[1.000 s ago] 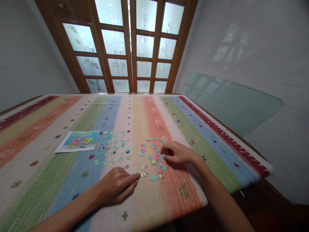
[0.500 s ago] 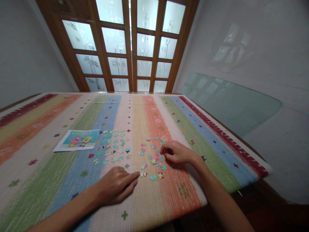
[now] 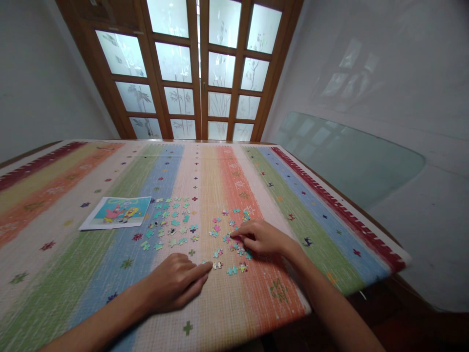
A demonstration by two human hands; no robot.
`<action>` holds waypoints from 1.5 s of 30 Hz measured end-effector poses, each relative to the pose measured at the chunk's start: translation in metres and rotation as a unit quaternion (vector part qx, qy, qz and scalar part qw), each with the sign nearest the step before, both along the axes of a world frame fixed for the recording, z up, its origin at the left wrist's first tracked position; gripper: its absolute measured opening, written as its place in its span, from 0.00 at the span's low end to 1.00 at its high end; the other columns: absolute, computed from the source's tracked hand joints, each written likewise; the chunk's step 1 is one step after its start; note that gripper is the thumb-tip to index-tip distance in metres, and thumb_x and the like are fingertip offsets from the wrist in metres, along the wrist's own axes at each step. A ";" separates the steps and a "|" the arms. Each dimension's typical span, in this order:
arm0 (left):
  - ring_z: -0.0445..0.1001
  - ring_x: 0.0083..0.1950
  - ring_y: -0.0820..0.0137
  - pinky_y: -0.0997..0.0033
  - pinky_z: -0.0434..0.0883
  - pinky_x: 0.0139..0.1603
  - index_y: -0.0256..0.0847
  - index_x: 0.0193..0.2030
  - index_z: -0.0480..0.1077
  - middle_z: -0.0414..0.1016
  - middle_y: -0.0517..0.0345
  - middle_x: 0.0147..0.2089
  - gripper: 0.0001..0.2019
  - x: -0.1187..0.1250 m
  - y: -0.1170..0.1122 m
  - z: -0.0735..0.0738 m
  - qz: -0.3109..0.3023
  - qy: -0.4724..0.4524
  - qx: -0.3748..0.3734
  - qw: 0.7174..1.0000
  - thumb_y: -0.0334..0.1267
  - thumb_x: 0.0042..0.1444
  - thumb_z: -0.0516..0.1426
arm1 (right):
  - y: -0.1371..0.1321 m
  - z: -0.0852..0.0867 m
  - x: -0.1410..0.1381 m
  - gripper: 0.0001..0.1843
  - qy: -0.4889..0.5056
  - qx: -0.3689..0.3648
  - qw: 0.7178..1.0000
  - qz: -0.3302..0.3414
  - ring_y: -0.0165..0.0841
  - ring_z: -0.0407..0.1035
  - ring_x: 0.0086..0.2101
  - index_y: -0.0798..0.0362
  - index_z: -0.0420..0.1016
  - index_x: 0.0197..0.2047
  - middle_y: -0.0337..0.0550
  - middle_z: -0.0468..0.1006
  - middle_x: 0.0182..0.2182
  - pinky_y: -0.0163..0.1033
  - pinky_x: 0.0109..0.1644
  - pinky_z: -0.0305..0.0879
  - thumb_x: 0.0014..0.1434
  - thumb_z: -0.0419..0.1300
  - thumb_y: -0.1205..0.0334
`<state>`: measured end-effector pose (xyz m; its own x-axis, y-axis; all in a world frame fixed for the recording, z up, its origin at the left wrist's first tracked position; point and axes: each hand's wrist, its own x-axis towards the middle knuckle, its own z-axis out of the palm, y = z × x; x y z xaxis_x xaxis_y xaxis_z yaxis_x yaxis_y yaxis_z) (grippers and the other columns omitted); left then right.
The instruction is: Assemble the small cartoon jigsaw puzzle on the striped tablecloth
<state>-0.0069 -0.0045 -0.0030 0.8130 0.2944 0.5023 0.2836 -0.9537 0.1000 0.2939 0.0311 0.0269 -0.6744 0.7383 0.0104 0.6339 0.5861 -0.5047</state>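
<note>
My left hand [image 3: 183,281] rests on the tablecloth. Its index finger is stretched out, the tip at a pale jigsaw piece [image 3: 217,265]; the hand holds nothing. To the right, my right hand [image 3: 260,237] is over a loose cluster of small jigsaw pieces. Its index fingertip touches down by a teal and pink piece [image 3: 226,239], with the thumb apart from it. That hand hides some of the cluster. Mostly teal and pale green pieces [image 3: 175,221] lie spaced out in rough rows left of the cluster. Two more pieces, one a teal piece [image 3: 232,270], lie nearer me.
A printed picture sheet [image 3: 117,213] with cartoon figures lies left of the rows. The striped tablecloth [image 3: 293,195] covers the table, and its front edge is close to me. Wooden glazed doors [image 3: 201,98] stand behind, and a glass panel [image 3: 351,151] is at the right wall.
My right hand has shifted left across the cluster, and its index finger has straightened from a more curled pose. My left hand has stayed in place.
</note>
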 end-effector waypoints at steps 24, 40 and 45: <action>0.70 0.19 0.70 0.67 0.65 0.22 0.37 0.53 0.70 0.73 0.63 0.23 0.15 0.000 0.000 0.001 0.002 0.006 0.019 1.000 0.33 0.75 0.44 | 0.001 -0.006 0.002 0.16 0.003 0.011 0.999 -0.033 0.32 0.71 0.31 0.52 0.83 0.45 0.43 0.84 0.34 0.37 0.39 0.64 0.58 0.57 0.72; 0.71 0.19 0.70 0.67 0.65 0.21 0.36 0.54 0.70 0.73 0.63 0.23 0.15 0.000 0.000 0.000 0.004 0.010 0.021 1.000 0.34 0.75 0.43 | 0.002 -0.007 0.001 0.18 0.019 0.025 0.999 -0.014 0.34 0.74 0.35 0.54 0.84 0.45 0.46 0.86 0.37 0.38 0.43 0.66 0.58 0.56 0.74; 0.71 0.19 0.70 0.68 0.65 0.22 0.36 0.54 0.70 0.74 0.62 0.23 0.15 0.000 0.000 -0.001 0.005 0.010 0.020 1.000 0.33 0.75 0.44 | 0.001 -0.006 0.002 0.18 0.015 0.020 1.000 -0.014 0.33 0.73 0.33 0.54 0.84 0.46 0.46 0.86 0.36 0.38 0.42 0.66 0.58 0.56 0.74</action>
<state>-0.0074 -0.0041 -0.0036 0.8202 0.2825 0.4975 0.2945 -0.9540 0.0562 0.2955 0.0322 0.0214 -0.6524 0.7555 0.0598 0.6356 0.5884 -0.4998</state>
